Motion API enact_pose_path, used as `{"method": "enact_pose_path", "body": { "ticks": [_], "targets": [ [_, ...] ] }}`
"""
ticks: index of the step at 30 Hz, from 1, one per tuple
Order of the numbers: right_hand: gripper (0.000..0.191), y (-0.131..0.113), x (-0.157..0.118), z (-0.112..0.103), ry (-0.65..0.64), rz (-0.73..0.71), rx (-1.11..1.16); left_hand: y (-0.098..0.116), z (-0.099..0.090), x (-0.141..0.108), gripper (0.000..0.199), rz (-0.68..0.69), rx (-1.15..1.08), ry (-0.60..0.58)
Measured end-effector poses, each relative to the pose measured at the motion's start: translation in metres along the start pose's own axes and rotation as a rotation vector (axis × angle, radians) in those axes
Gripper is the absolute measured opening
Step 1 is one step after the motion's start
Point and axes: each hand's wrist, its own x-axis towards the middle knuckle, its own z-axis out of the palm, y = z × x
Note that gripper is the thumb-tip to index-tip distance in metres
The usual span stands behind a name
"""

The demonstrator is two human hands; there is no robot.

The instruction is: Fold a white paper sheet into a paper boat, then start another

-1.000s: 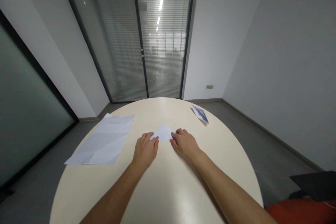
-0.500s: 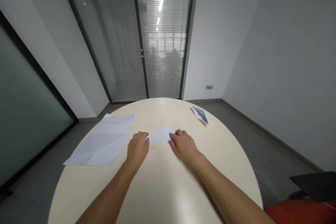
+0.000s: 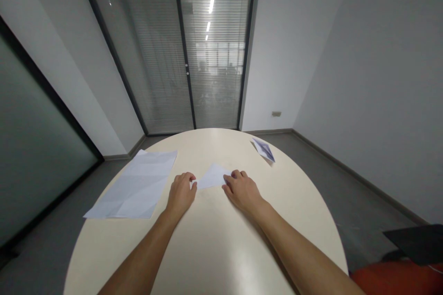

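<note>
A small white folded paper [image 3: 212,176], pointed at the top, lies flat on the round cream table [image 3: 204,239] between my hands. My left hand [image 3: 182,192] is at its left corner, with thumb and fingers curled round that end. On the opposite side, my right hand [image 3: 243,189] has its thumb and forefinger closed on the right corner. Both forearms rest over the near part of the tabletop.
Large creased white sheets [image 3: 134,186] lie at the table's left edge. A folded paper piece [image 3: 264,150] sits at the back right. Beyond stands a glass partition with blinds [image 3: 214,97]. A red seat [image 3: 398,279] and a black panel [image 3: 420,243] are at lower right.
The fingers of my left hand have shifted slightly at the paper's left corner, with a little more of that corner showing. My right hand and the paper look the same.
</note>
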Motion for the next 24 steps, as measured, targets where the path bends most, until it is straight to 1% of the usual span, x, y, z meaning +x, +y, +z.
{"method": "enact_pose_path", "body": {
  "ticks": [5,9,14,17,24],
  "targets": [
    [0.035,0.001,0.0,0.001,0.003,0.003,0.006,0.004,-0.002,-0.001,0.023,0.004,-0.008,-0.03],
    [0.036,0.001,-0.001,-0.001,-0.015,0.011,0.012,0.012,-0.009,-0.003,0.018,0.023,0.072,-0.045],
    [0.041,-0.001,-0.001,-0.001,-0.031,0.016,0.013,0.02,-0.016,-0.006,0.018,0.045,0.174,-0.068],
    [0.046,-0.002,-0.002,0.001,-0.024,-0.011,0.017,0.023,-0.017,-0.007,0.019,0.056,0.217,-0.086],
    [0.047,-0.003,-0.003,0.003,-0.014,-0.01,0.014,0.027,-0.015,-0.01,0.016,0.073,0.252,-0.077]
  ]
}}
